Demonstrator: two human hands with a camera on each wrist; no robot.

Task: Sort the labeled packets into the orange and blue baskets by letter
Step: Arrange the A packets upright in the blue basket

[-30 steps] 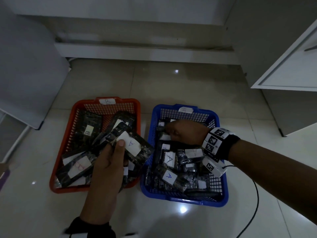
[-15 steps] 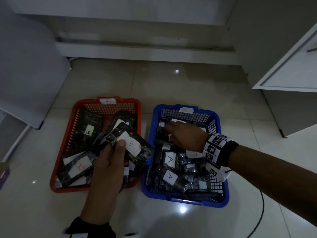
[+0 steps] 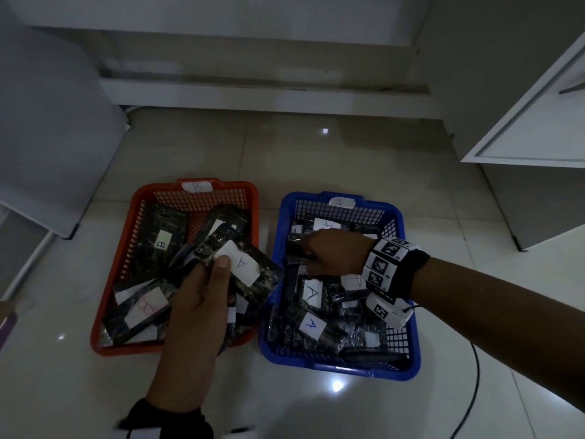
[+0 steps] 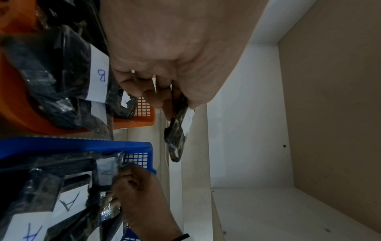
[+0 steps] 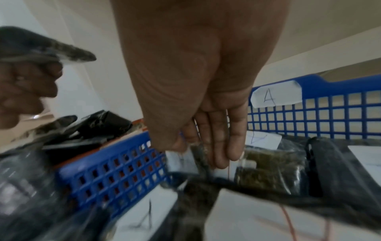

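Note:
On the floor stand an orange basket [image 3: 240, 185] tagged B and a blue basket [image 3: 316, 364] tagged A, both holding several dark packets with white labels. My left hand [image 3: 221, 270] holds a packet labelled A [image 3: 253, 274] above the orange basket's right side, thumb on its label; the left wrist view shows that packet [image 4: 177, 140] hanging from my curled fingers. My right hand [image 3: 305, 248] reaches into the blue basket's far left corner. There thumb and fingers pinch a dark packet [image 5: 181, 161] lying among the A packets.
A white cabinet [image 3: 538, 122] stands at the right and a white panel [image 3: 47, 137] at the left. A low ledge [image 3: 253, 96] runs along the back. A black cable [image 3: 471, 391] trails over the glossy tile floor by my right arm.
My right hand has shifted slightly left and lower into the blue basket's corner. My left hand still holds the A packet in the same place.

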